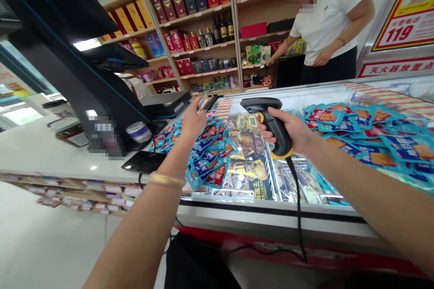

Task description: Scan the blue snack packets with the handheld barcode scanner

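Note:
My right hand [288,128] is wrapped round the grip of a black and yellow barcode scanner [276,128], held above the glass top of a freezer. The scanner's head points left and its black cable hangs down over the front edge. My left hand [194,119] is closed above the left heap of blue snack packets [208,158]. A thin pale edge shows at its fingertips, beside a dark bar; what it holds I cannot make out. A second heap of snack packets [369,133] lies right of my right hand.
Left stands a black checkout terminal [111,76] on a white counter [68,153], with a black phone [145,161] and a round tub [139,132]. Inside the freezer [237,216] are wrapped ice creams. Behind it, a person in a white shirt [332,18] reaches toward shelves of boxes and bottles.

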### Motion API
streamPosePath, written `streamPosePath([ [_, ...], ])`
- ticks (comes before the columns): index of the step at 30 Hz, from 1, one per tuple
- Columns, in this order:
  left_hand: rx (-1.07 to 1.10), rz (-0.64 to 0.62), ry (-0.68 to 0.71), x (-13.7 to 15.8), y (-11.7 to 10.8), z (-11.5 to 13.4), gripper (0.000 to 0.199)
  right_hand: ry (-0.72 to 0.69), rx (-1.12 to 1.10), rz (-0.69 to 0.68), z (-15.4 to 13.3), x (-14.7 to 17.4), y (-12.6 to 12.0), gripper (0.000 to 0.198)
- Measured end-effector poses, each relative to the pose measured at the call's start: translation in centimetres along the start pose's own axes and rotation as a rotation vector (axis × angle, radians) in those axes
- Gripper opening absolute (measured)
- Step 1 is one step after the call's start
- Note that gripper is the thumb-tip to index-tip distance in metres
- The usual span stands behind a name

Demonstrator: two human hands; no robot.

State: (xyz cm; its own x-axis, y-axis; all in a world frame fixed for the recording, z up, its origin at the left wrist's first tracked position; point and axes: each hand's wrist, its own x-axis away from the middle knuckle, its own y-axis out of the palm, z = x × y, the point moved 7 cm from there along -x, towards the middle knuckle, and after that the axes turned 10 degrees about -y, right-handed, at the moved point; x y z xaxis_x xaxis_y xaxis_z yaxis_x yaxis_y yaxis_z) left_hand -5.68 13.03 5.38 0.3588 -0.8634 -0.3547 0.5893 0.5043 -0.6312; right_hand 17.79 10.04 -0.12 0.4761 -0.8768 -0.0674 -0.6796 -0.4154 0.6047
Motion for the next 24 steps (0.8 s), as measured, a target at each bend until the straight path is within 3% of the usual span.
streamPosePath([
  [3,-0.415,-0.093,0.013,-0.8,0.0,-2.7,0.054,0.078,-0.05,-0.016,2.8,-1.7,2.7,0.026],
  [5,-0.543,-0.205,-0.015,-0.6,0.9,-4.5,0.069,0.112,-0.065,-0.016,4.4,-2.6,3.6,0.025],
  [7,-0.563,-0.223,-0.024,-0.2,1.3,-5.3,0.075,0.139,-0.075,-0.008,5.6,-3.1,3.7,0.025],
  [11,-0.505,-0.141,-0.018,0.0,0.9,-5.0,0.075,0.127,-0.084,0.006,5.6,-3.1,2.7,0.025],
  [16,-0.445,0.039,-0.023,0.5,-0.5,-3.1,0.067,0.067,-0.081,-0.002,3.1,-1.5,0.4,0.022],
  [19,-0.387,0.193,0.065,1.5,-0.4,-0.7,0.061,0.025,-0.048,0.041,0.8,0.0,-1.8,0.022],
  [21,-0.305,0.212,0.164,2.6,0.9,1.6,0.058,-0.021,-0.028,0.083,-1.0,1.1,-3.5,0.023],
  [24,-0.157,0.076,0.308,4.7,5.0,5.3,0.058,-0.082,0.005,0.15,-3.8,2.9,-6.4,0.023],
])
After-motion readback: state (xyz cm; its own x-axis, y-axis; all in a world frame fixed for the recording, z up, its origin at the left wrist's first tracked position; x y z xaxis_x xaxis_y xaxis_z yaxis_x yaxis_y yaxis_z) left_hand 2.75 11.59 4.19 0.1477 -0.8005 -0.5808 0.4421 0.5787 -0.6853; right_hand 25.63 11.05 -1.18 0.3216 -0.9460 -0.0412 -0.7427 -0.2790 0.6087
